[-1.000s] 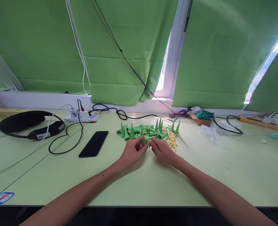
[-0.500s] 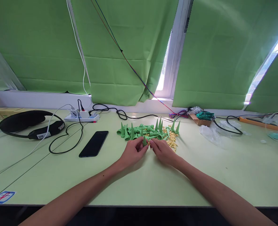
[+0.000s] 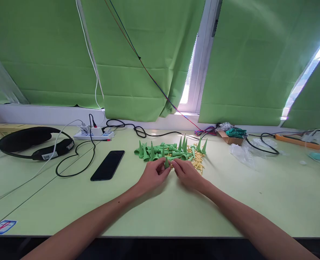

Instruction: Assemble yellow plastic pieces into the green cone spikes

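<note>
Green cone [image 3: 166, 163]: tip up, pinched in left hand's [image 3: 153, 176] fingers.
Yellow piece [image 3: 171, 165] just right of cone; right hand's [image 3: 187, 174] fingers nearer, pinching it; cone-to-piece contact unclear.

Can count two hands: one left hand [image 3: 152, 175] and one right hand [image 3: 188, 175]. Between the fingers, can see one held green cone [image 3: 166, 163] and one held yellow piece [image 3: 171, 165]. Can find many green cones [image 3: 141, 151] and many yellow pieces [image 3: 198, 165], too overlapped for exact number. Also can count one phone [image 3: 107, 165], one black headset [image 3: 16, 141], one power strip [image 3: 105, 136], one cardboard box [image 3: 231, 140] and two teal discs [image 3: 316, 156].
</note>
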`<state>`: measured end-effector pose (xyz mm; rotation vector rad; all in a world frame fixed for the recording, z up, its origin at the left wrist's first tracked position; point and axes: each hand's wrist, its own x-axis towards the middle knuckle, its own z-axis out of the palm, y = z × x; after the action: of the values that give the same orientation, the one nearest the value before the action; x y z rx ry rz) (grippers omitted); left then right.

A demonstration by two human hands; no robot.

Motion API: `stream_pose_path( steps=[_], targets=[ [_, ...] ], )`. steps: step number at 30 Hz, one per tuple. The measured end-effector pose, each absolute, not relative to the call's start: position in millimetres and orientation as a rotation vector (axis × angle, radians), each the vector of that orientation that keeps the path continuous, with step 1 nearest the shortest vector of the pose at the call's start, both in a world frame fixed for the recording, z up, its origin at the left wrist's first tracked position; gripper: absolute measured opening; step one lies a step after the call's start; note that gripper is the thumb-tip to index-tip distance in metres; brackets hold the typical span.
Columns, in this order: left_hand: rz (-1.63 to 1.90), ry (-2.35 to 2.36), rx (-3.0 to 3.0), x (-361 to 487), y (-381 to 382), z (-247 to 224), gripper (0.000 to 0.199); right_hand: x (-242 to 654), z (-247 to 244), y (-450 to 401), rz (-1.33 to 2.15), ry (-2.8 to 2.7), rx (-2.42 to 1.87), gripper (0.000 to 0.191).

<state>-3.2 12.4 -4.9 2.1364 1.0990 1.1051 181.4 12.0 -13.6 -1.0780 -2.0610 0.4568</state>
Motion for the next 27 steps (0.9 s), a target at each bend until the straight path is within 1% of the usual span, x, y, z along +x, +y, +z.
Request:
stream_pose_path(
  steps=[8, 18, 23, 27],
  targets=[
    [1.088, 1.095, 2.144, -3.3, 13.1, -5.7, 0.015, 182.0, -13.0, 12.2, 0.462, -2.023, -0.995, 0.029],
    [1.083, 1.086, 2.170, -3.3, 14.1, -6.3, 0.018, 182.3, -14.1, 14.2, 0.440, -2.032, -1.019, 0.037],
    [1.079, 1.078, 2.182, -3.3, 13.8, -5.0, 0.016, 182.0, -13.5, 12.4, 0.468, -2.012, -1.024, 0.028],
    [1.083, 1.083, 2.184, -3.1, 12.4, -2.7, 0.018, 181.8, -12.7, 11.7, 0.470, -2.020, -1.025, 0.024]
  ],
)
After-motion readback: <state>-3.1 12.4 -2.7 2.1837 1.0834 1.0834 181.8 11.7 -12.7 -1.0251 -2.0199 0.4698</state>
